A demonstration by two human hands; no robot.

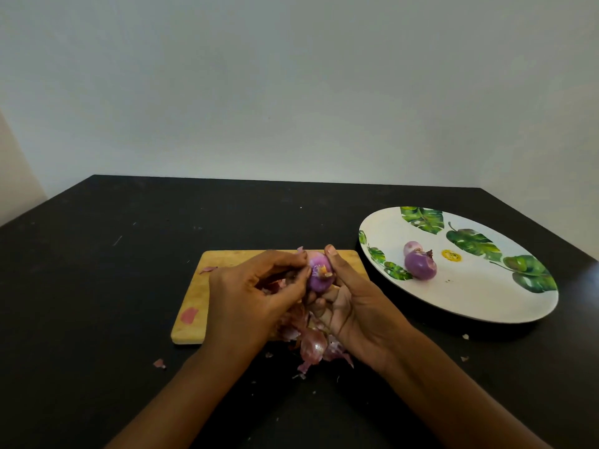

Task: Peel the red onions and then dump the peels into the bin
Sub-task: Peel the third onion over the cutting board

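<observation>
Though well into the peeling, nowhere near the dumping yet.

Cradles held onion [319, 276] in right hand [355, 307], fingers curled beneath and thumb up its side, above cutting board [220, 264]; pinches with left hand [256, 288] at leftover skin by the root end. Looks mostly bare and purple already, so judged nearly finished. Counts two peeled onions [420, 265] resting on plate [470, 296] off to the right, touching each other. Leaves heap of peels [311, 346] across the board's near edge and table [97, 270] beneath both hands, plus stray scraps [159, 363] farther left. Shows no bin and no unpeeled onions, so cannot tell whether more peeling waits. Remaining, by judgement: strip last skin, set onion on plate, gather heap and scraps, carry to bin.
</observation>
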